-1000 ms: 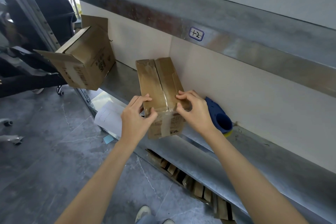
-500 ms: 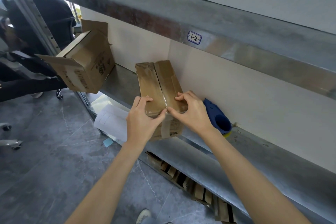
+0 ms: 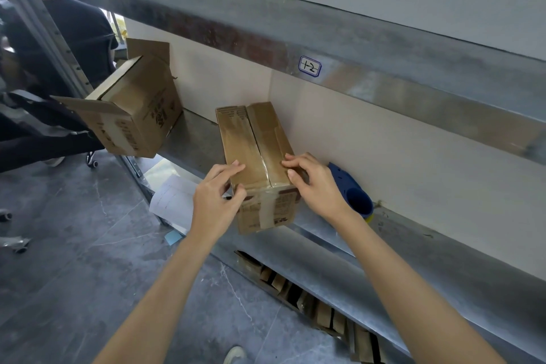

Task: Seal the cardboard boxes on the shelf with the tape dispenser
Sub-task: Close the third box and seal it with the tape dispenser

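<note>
A long closed cardboard box [image 3: 251, 139] lies on the metal shelf [image 3: 399, 263], its near end overhanging the front edge. Clear tape runs along its top seam and down the front face. My left hand [image 3: 215, 198] grips the near left corner, fingers on top and thumb on the front edge. At the near right edge, the fingers of my right hand [image 3: 316, 186] curl over the top. The blue tape dispenser [image 3: 351, 189] lies on the shelf just behind my right hand, untouched.
A second cardboard box [image 3: 139, 115] with open flaps sits tilted at the shelf's left end. The upper shelf beam [image 3: 354, 47] hangs close overhead. A paper sheet [image 3: 174, 201] lies on the floor, folded cardboard [image 3: 310, 304] below the shelf, and a seated person [image 3: 74, 35] at far left.
My hands met at the taped seam on the near top edge half a second ago. They have since slid apart to the box's left and right corners.
</note>
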Available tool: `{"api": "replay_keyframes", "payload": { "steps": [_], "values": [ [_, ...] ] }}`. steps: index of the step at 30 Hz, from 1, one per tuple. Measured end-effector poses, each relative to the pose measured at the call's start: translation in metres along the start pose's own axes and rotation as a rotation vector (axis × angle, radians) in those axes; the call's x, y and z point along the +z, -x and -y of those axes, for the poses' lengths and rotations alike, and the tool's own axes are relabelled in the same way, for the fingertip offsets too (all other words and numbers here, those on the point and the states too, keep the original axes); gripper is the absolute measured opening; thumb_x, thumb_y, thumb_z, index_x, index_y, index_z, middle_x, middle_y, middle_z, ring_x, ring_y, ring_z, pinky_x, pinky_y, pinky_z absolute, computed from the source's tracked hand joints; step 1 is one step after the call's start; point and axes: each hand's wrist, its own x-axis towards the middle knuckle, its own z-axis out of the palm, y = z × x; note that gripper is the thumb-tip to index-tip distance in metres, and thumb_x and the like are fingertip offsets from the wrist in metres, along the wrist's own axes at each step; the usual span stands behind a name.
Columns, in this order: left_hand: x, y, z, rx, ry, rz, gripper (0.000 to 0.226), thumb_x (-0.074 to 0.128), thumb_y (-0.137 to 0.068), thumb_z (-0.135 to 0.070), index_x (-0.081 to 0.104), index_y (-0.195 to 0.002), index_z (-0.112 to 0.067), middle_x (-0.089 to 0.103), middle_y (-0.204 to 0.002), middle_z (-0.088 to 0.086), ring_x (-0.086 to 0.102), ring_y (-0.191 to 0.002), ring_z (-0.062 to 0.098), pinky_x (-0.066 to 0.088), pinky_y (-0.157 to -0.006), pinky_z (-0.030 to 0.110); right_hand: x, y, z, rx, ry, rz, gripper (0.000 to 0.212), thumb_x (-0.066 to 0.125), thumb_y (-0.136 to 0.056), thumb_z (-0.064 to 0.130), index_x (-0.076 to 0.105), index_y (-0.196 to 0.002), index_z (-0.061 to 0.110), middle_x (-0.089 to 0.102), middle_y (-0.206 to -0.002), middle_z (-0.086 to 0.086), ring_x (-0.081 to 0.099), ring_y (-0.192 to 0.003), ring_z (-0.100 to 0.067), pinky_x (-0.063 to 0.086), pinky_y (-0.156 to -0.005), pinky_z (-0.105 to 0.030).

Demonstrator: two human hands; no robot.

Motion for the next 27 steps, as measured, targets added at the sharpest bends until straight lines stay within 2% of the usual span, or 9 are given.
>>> {"api": "replay_keyframes", "payload": {
  "steps": [3,8,12,14,16,21,27],
  "values": [
    [-0.001,0.001,0.001,-0.011,0.018,0.019,0.036,0.060,-0.093,-0.003,0.068,-0.125,-0.019,0.056,-0.117,-0.022,0.055,-0.117,-0.004,0.055,-0.097,0.034,-0.001,0.000,0.000,-0.005,0.004,0.028,0.025,0.056,-0.098,0.006,0.066,-0.120,0.008,0.060,-0.128,-0.001,0.051,-0.122,-0.001,0.039,-0.100,-0.008],
    [-0.007,0.003,0.003,-0.001,0.067,0.065,0.038,0.057,-0.095,0.001,0.066,-0.126,-0.018,0.055,-0.123,-0.023,0.052,-0.123,-0.003,0.054,-0.100,0.037,-0.005,0.001,-0.004,-0.008,-0.043,0.073,0.026,0.058,-0.099,0.014,0.065,-0.124,0.013,0.059,-0.132,0.002,0.051,-0.126,-0.002,0.040,-0.106,-0.018],
    [-0.008,0.006,0.006,-0.026,0.094,0.073,0.043,0.054,-0.092,0.003,0.066,-0.128,-0.018,0.057,-0.126,-0.017,0.051,-0.124,-0.004,0.054,-0.100,0.038,-0.006,0.004,-0.006,-0.004,-0.088,0.094,0.031,0.055,-0.098,0.006,0.065,-0.126,0.014,0.057,-0.135,0.003,0.049,-0.130,-0.002,0.035,-0.108,-0.013],
    [-0.007,0.005,0.006,-0.022,0.089,0.076,0.042,0.052,-0.091,-0.005,0.066,-0.128,-0.020,0.057,-0.127,-0.018,0.051,-0.125,-0.002,0.054,-0.099,0.038,-0.006,0.004,-0.005,-0.006,-0.076,0.086,0.034,0.051,-0.097,0.000,0.065,-0.125,0.012,0.057,-0.135,0.002,0.049,-0.130,-0.004,0.035,-0.107,-0.011],
    [-0.007,0.003,0.006,-0.026,0.091,0.088,0.042,0.051,-0.092,-0.002,0.066,-0.128,-0.020,0.056,-0.126,-0.020,0.050,-0.126,-0.001,0.055,-0.097,0.041,-0.006,0.003,-0.005,0.005,-0.081,0.088,0.035,0.047,-0.098,-0.003,0.065,-0.125,0.011,0.057,-0.134,0.001,0.049,-0.129,-0.004,0.037,-0.106,-0.011],
    [-0.009,0.004,0.007,-0.026,0.101,0.097,0.045,0.053,-0.093,0.005,0.066,-0.128,-0.019,0.055,-0.127,-0.021,0.050,-0.126,0.000,0.055,-0.098,0.043,-0.008,0.003,-0.010,0.007,-0.120,0.105,0.036,0.046,-0.099,-0.002,0.066,-0.125,0.012,0.058,-0.134,0.002,0.049,-0.126,0.002,0.037,-0.102,-0.008],
    [-0.009,0.001,0.005,-0.041,0.115,0.109,0.047,0.049,-0.093,0.006,0.066,-0.127,-0.021,0.054,-0.127,-0.027,0.050,-0.126,0.000,0.056,-0.094,0.044,-0.010,0.002,-0.013,0.027,-0.179,0.130,0.037,0.045,-0.100,-0.003,0.065,-0.126,0.015,0.057,-0.135,0.001,0.048,-0.130,-0.001,0.036,-0.102,-0.008]
  ]
}}
